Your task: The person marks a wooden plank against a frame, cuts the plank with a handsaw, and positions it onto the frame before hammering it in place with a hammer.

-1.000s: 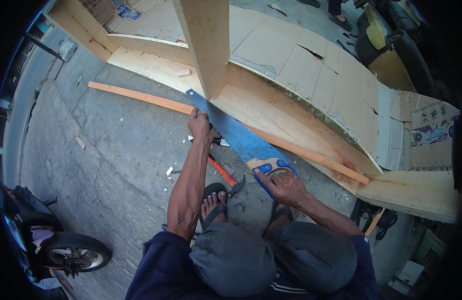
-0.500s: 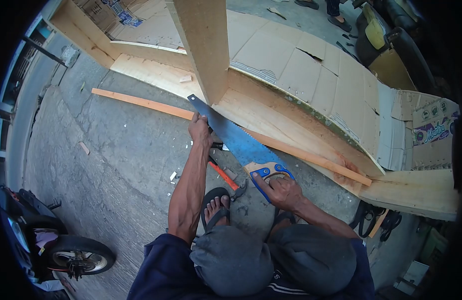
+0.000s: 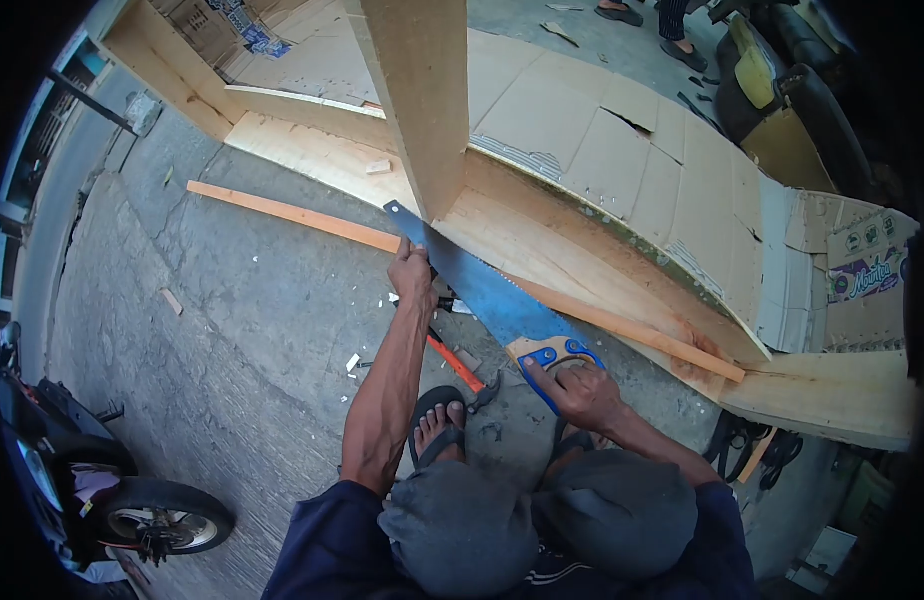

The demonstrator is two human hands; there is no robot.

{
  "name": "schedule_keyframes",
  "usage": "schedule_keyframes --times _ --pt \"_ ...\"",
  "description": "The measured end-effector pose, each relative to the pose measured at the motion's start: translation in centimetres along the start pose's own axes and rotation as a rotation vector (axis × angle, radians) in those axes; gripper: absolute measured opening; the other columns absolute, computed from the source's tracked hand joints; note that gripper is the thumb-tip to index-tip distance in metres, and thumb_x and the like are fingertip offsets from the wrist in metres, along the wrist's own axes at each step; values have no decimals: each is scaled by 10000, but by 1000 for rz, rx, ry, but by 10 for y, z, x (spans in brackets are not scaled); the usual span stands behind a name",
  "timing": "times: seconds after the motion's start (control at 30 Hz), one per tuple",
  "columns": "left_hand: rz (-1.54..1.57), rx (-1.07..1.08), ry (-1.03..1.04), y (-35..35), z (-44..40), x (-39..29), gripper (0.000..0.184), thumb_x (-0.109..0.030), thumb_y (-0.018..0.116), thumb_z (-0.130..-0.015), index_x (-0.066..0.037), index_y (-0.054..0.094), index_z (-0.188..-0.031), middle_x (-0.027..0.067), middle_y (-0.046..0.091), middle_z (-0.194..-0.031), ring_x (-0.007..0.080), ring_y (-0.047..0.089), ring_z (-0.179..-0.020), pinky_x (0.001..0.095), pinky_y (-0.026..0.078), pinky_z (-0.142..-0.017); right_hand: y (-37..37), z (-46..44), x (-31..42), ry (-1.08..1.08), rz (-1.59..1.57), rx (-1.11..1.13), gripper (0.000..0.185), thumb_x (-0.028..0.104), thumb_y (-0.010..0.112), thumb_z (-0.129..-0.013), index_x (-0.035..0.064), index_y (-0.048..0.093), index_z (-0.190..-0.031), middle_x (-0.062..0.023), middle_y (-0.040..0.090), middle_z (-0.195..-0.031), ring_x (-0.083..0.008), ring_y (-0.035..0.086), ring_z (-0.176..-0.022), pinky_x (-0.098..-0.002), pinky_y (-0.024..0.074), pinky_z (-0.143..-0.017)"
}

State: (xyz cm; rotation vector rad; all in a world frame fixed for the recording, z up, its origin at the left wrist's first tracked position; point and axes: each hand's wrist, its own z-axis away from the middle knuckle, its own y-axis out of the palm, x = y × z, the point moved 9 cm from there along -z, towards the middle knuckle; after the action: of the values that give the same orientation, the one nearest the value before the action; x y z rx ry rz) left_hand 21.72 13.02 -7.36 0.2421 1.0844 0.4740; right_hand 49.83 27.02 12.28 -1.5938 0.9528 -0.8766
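The right hand's grip (image 3: 582, 393) is wrapped round the handle (image 3: 557, 352) of the saw (image 3: 492, 298), fingers curled through the opening and thumb laid along its side. The left hand's grip (image 3: 412, 277) looks closed on the wooden strip (image 3: 292, 213), just beside the blade's back edge; its fingertips are partly hidden.

From the right hand the blade runs up and to the left, its tip near the foot of the upright board (image 3: 417, 110), its teeth facing the wooden frame (image 3: 812, 395). The strip slants from upper left to lower right and passes behind the blade, so the two long axes meet at a narrow angle rather than squarely. The left hand is the nearer to that crossing; the right hand sits apart from the strip, on the side toward the knees, with the hammer (image 3: 455, 363) on the floor between the forearms
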Motion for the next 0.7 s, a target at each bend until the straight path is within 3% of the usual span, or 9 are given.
schedule_keyframes --times 0.07,0.2,0.27,0.33,0.4,0.47,0.53,0.67,0.7 --pt "-99 50 -21 4 -2 -2 502 -39 479 -1028 -64 444 -1528 45 661 -1118 160 645 -891 360 557 -811 10 -8 4 5 7 7 527 100 652 -805 117 662 -1331 -2 470 -570 -159 536 -479 -360 501 -504" --pt "23 87 6 14 17 -2 458 -57 490 -1036 -63 492 -1493 32 667 -1076 144 643 -877 326 552 -798 -8 17 0 15 -5 42 593 88 629 -807 113 599 -1398 -10 490 -600 -164 555 -509 -362 466 -466" --pt "35 19 -30 6 22 5 466 -23 469 -1038 -10 465 -1505 79 665 -1204 162 655 -932 296 547 -808 -3 5 -2 0 0 18 582 83 625 -811 114 605 -1392 -10 489 -599 -164 555 -510 -363 465 -466" --pt "47 63 74 15 -12 -19 445 -42 465 -1045 -3 482 -1488 89 670 -1170 173 657 -930 309 552 -807 5 -20 -10 3 35 -32 571 77 622 -816 114 611 -1386 -11 487 -597 -165 555 -510 -364 465 -466" --pt "-75 44 -33 9 -15 -25 434 -64 462 -1052 3 489 -1480 95 673 -1141 176 659 -936 311 552 -817 14 -36 -5 45 -23 -66 586 89 628 -823 146 599 -1405 -15 512 -583 -154 583 -505 -389 541 -531" --pt "4 97 39 9 6 -9 427 -73 451 -1059 5 493 -1477 98 676 -1144 171 664 -963 327 557 -867 -3 -4 -6 85 -60 -47 589 81 630 -823 149 600 -1406 -17 512 -571 -155 580 -488 -395 546 -547" --pt "15 55 36 10 22 12 416 -75 442 -1065 32 494 -1463 99 680 -1136 173 669 -969 330 558 -880 -18 13 -18 -62 -14 -78 607 63 622 -825 144 576 -1425 -24 534 -591 -168 594 -503 -395 541 -537" --pt "6 25 -31 9 -6 -10 467 -9 489 -1036 44 445 -1498 139 628 -1333 205 632 -1124 331 516 -984 14 -20 -11 13 44 36 530 92 640 -820 165 658 -1345 -7 534 -567 -134 592 -497 -359 586 -591" --pt "-10 71 -18 17 4 -16 472 -2 482 -1035 49 436 -1502 133 631 -1326 207 644 -1095 316 523 -961 8 -20 -11 28 42 5 540 87 635 -827 165 647 -1360 -6 533 -566 -133 593 -495 -358 583 -580"
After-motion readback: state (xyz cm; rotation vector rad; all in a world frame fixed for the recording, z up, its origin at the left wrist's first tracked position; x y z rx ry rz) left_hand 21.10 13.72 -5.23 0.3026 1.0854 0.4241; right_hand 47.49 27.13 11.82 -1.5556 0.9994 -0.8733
